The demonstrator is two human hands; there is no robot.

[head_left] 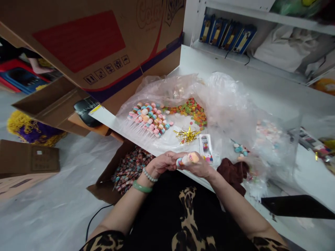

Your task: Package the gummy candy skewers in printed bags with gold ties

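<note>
My right hand is closed around a marshmallow skewer with white, blue and peach pieces, held in front of my body at the table's edge. My left hand is closed at the skewer's left end, its fingertips pressed together there; the stick is hidden. Just beyond the hands lie a small white printed packet and a bunch of gold tinsel. To the left, a pile of finished marshmallow skewers rests with white sticks pointing toward me.
Ring-shaped gummies lie on clear plastic bags. A brown cloth and a dark flat panel are at right. A large cardboard box stands at left; below the table, an open carton holds many wrapped pieces.
</note>
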